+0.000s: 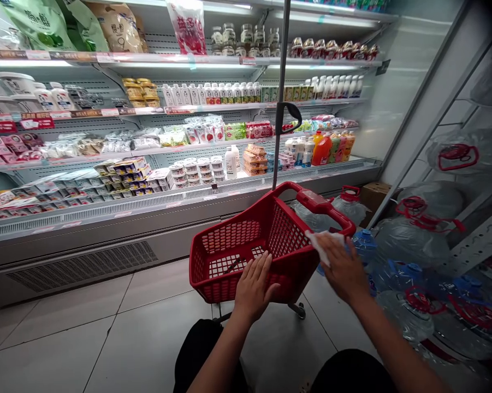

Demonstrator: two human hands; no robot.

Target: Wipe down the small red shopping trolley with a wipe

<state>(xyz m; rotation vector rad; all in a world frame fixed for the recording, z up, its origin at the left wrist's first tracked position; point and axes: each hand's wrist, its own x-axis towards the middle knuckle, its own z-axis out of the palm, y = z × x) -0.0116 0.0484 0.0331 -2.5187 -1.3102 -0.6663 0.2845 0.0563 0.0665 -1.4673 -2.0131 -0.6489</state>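
In front of me stands a red plastic shopping cart (217,289) with a basket of open lattice walls and a thick red handle (311,201). My left hand (254,286) lies against the basket's near rim, its fingers stretched out and holding nothing. At the handle end, my right hand (342,267) presses a white wipe (321,245) against the cart's upper right corner. Part of the wipe is hidden beneath the fingers. A small dark strip (232,266) shows inside the basket, too unclear to name.
A refrigerated display (180,210) with shelves of yogurt, milk and juice spans the back. Its grey door frame post (284,60) rises behind the cart. Large water jugs (409,234) with red and blue handles crowd the right side. Below lies a tiled floor (155,327).
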